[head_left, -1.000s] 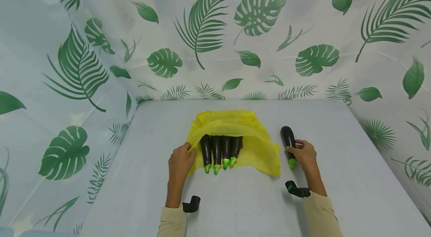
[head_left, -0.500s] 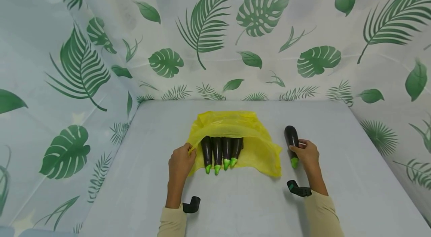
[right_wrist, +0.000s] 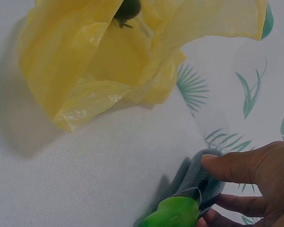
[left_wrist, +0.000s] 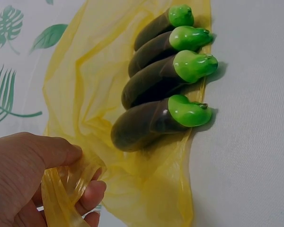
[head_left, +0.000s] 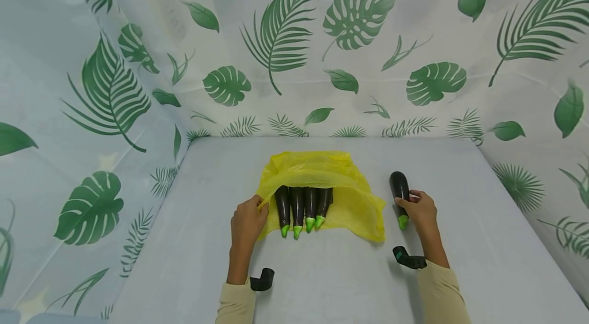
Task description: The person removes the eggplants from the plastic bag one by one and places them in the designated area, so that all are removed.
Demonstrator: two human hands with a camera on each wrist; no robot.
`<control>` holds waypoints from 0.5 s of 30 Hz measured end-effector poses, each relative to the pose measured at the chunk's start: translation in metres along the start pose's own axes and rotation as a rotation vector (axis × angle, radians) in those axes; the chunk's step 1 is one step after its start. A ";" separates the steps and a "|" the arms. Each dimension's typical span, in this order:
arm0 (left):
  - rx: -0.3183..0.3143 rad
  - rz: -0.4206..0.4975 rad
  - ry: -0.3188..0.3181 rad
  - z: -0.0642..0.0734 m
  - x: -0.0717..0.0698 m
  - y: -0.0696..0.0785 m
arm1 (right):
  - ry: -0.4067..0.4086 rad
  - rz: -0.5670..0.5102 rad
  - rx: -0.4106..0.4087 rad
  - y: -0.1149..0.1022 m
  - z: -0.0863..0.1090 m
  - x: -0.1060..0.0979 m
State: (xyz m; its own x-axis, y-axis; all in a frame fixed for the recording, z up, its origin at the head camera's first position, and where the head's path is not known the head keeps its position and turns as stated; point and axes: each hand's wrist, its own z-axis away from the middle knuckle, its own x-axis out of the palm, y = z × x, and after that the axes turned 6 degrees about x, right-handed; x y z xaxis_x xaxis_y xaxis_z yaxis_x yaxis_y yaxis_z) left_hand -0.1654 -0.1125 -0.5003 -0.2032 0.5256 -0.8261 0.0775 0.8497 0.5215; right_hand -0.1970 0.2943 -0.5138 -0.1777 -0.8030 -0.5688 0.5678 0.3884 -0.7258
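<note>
A thin yellow plastic bag (head_left: 354, 211) lies on the table with its mouth toward me. Several dark eggplants (head_left: 297, 206) rest side by side in its mouth, green stem ends (left_wrist: 189, 113) pointing out and their far ends covered by the bag's upper layer. At the bag's left edge my left hand (head_left: 248, 219) pinches the yellow film between thumb and fingers. To the right of the bag, my right hand (head_left: 420, 209) holds a single eggplant (head_left: 399, 185) by its side, thumb on one side and fingers on the other. Its green stem end (right_wrist: 173, 213) faces me.
The white table (head_left: 331, 273) runs back to a leaf-printed cloth wall (head_left: 294, 94), with further printed cloth on both sides. A black camera mount sits on my left wrist (head_left: 262, 279) and another mount (head_left: 409, 258) on my right wrist.
The right hand and its eggplant have shifted slightly to the right, away from the bag. My left hand keeps its pinch on the bag's edge, and the bagged eggplants lie as before.
</note>
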 end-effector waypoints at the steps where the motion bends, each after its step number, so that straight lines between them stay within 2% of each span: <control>1: 0.002 -0.001 0.002 0.000 0.000 0.000 | 0.006 0.005 -0.002 0.000 0.000 0.000; 7: 0.006 -0.002 0.006 -0.001 -0.001 0.001 | 0.034 0.029 -0.017 0.002 0.000 -0.002; 15: -0.005 0.004 0.002 0.000 0.000 0.003 | 0.027 0.019 -0.032 0.004 0.002 -0.004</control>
State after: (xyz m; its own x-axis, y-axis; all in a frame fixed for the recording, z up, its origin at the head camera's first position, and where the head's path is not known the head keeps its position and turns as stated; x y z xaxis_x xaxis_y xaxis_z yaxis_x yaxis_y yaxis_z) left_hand -0.1650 -0.1105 -0.4987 -0.2044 0.5290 -0.8236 0.0735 0.8473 0.5260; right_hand -0.1926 0.2985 -0.5137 -0.1891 -0.7833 -0.5921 0.5456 0.4176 -0.7266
